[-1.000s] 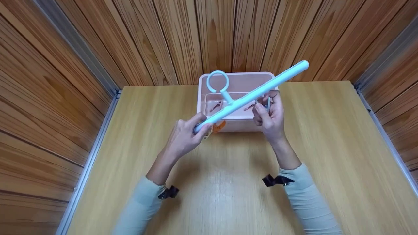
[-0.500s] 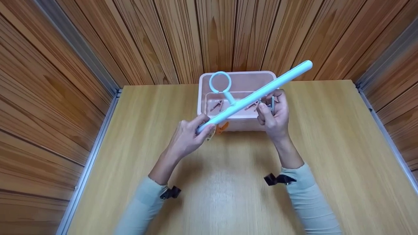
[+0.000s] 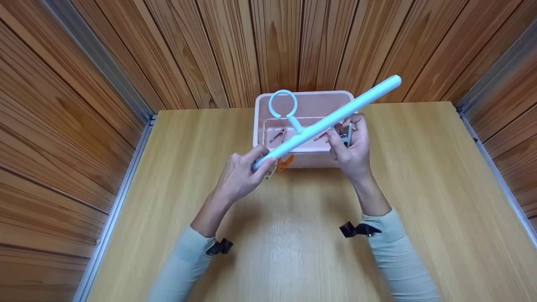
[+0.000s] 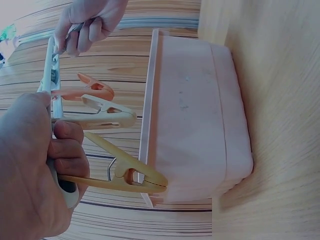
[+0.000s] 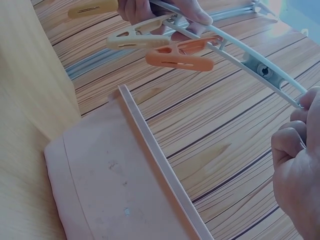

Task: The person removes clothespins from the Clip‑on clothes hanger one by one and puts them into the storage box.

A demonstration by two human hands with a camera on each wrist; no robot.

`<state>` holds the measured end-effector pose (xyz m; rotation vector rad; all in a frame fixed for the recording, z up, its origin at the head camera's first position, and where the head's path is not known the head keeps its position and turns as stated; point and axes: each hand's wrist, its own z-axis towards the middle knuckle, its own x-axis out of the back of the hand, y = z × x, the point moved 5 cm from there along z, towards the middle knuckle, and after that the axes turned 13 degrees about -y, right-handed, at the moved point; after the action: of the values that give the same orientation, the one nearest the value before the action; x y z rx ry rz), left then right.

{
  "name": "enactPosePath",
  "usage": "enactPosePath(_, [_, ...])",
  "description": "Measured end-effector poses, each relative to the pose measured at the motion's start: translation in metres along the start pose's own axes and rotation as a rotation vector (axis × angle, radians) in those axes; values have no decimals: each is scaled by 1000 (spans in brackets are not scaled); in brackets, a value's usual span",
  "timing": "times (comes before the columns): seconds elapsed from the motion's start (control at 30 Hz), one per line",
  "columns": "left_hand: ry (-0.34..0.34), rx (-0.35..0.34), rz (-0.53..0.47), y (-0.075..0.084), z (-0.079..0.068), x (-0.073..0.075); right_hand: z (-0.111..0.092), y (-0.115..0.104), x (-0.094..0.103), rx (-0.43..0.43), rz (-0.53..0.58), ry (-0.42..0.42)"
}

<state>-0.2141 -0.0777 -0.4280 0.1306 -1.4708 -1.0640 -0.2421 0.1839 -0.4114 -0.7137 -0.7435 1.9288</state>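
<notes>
My left hand (image 3: 240, 177) grips the lower left end of a light blue hanger (image 3: 331, 121), a straight bar with a ring-shaped hook. It is held tilted above the pink box, right end higher. Along its underside, yellow (image 4: 127, 172), cream (image 4: 100, 118) and orange (image 4: 85, 92) clothespins hang near that hand. Below the bar's right half, my right hand (image 3: 354, 156) pinches a pale grey-blue clothespin (image 3: 349, 135) between thumb and fingers, close to the hanger; fingers hide part of it. In the right wrist view, the fingertips are right at the hanger's hollow underside.
The pink box (image 3: 302, 161) stands at the back of the wooden table (image 3: 289, 243), near the plank wall (image 3: 235, 46). Pink clothespins (image 3: 277, 136) lie in it. Wood-patterned walls with metal rails flank the table.
Since a second ago, the hanger and both hands have shifted slightly right. In the last half second, the right thumb has moved a little left at the clothespin, toward the bar.
</notes>
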Motion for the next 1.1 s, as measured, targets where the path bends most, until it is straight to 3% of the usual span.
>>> enactPosePath(0.43, [6,-14,-25,-1,-5,-8,-1,0,3,42,-5,53])
enactPosePath(0.57, [7,-14,-11,0,-4,-6,0,-4,2,73,-173,75])
enactPosePath(0.73, [-56,41,-90,-2,-5,-8,-1,-10,-1,107,-392,98])
enactPosePath(0.83, [-40,31,-72,-1,-6,-8,-1,-8,-2,103,-320,104])
enactPosePath(1.1, [187,-154,277,4,-8,-10,-1,-2,-5,104,6,98])
